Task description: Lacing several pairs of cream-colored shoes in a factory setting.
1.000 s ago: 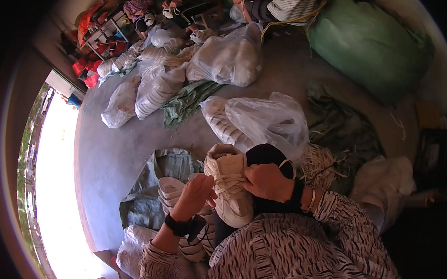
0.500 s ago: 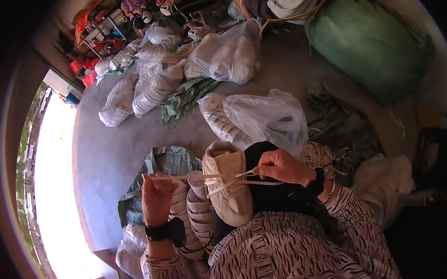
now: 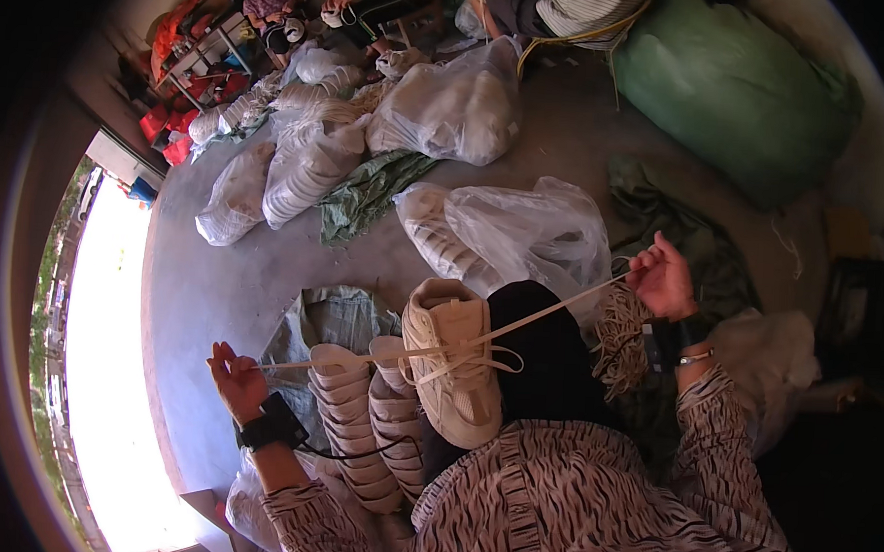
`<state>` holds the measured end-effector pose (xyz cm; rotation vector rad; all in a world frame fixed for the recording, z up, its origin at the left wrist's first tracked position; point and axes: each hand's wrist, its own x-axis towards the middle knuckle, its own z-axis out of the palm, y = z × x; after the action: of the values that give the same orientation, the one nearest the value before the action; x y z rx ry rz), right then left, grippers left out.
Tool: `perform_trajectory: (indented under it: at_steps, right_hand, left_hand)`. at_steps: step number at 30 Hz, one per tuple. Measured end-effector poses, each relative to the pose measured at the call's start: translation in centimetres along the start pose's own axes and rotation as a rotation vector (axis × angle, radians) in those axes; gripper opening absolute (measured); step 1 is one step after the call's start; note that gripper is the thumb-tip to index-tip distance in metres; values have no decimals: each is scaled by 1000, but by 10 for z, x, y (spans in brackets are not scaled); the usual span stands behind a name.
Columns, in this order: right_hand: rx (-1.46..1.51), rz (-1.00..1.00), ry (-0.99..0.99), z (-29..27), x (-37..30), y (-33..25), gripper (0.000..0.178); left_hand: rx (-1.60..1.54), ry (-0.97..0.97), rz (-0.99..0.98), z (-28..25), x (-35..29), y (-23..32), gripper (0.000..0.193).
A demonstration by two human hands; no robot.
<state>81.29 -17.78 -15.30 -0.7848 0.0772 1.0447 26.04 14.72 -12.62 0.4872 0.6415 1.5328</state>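
1 fisheye view, head-worn, facing down, shoe [image 3: 455, 363] near

- Daylight pours through the doorway [image 3: 113, 360], its opening burnt out to white glare.
- Floor [image 3: 190, 295] beside the doorway: bluish sheen.
- Shoe [image 3: 466, 395], farther from the doorway: soft, dimmer light.
- Opposite the doorway: deep shadow swallows detail.
- Fisheye bends the doorway's edges; corners black out.

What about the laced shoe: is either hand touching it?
No, the left hand and right hand hold laces, both clear of the shoe.
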Motion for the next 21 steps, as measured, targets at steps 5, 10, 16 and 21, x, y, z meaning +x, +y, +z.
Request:
perform_trajectory:
  at_steps: [5, 10, 16, 21]
  right_hand:
    - [30, -97, 99, -63, -12, -34, 28]
    - [-297, -48, -136, 6, -10, 21, 19]
    - [-1021, -3, -535, 93, -29, 82, 19]
    - [-1327, -55, -637, 114, -36, 100, 17]
  left_hand:
    - [431, 46, -145, 9, -43, -6, 33]
    - [1339, -862, 109, 97, -143, -78, 10]
    - [1808, -1208, 538, 109, -170, -106, 24]
    - [1884, -1196, 608, 115, -165, -110, 15]
